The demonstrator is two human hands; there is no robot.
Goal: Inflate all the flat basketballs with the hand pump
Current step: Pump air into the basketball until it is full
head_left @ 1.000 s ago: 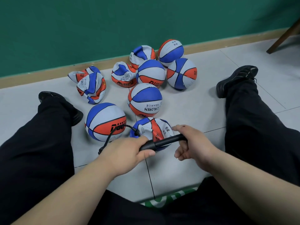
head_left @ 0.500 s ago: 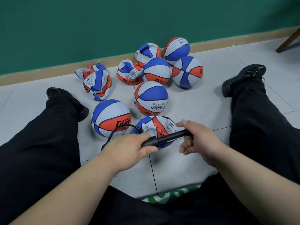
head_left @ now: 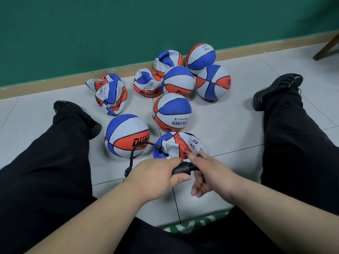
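Note:
I sit on the floor with legs spread, and a crumpled flat basketball in blue, white and orange lies just ahead of my hands. My left hand grips the black hand pump by its barrel. My right hand holds the pump's handle, pushed in close against the barrel. The pump's black hose loops left and plugs into the flat ball. Round balls sit nearby. More flat balls lie farther back.
Three more round balls and a flat one cluster by the green wall's wooden skirting. My black-trousered legs and shoes flank the pile. A wooden chair leg stands at the far right.
My right hand has pushed the pump handle in toward my left hand, so the extended rod no longer shows. The view has shifted slightly, moving the balls rightward in frame.

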